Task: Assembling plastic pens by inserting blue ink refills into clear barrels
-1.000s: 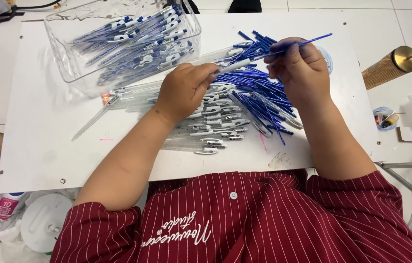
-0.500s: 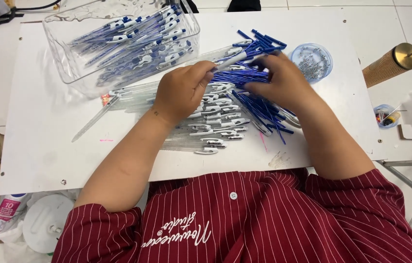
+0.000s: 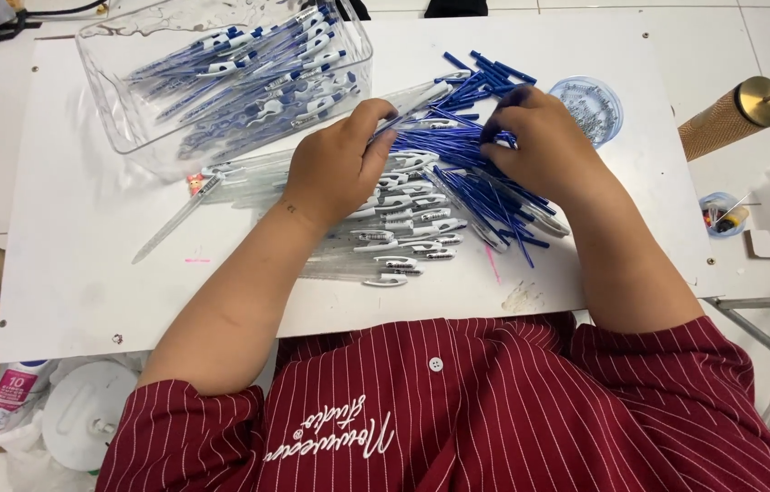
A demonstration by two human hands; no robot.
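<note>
My left hand [image 3: 338,162] rests on a row of clear pen barrels [image 3: 403,232] lying on the white board [image 3: 84,273], its fingers closed around one barrel. My right hand [image 3: 540,146] is down on a pile of blue ink refills [image 3: 476,187], fingertips pinching into the refills. The two hands are close together over the middle of the pile. A clear plastic bin [image 3: 221,77] with several assembled blue-and-white pens stands at the far left.
A small round blue-rimmed dish [image 3: 590,105] of tiny parts sits right of the refills. Off the board to the right stand a brown cardboard roll with a gold cap [image 3: 736,114] and a small cup [image 3: 722,214]. A bottle [image 3: 11,401] lies on the floor lower left.
A second ago my right hand held one blue refill raised above the pile; it has come down and now digs into the refills. My left hand has stayed on the barrels.
</note>
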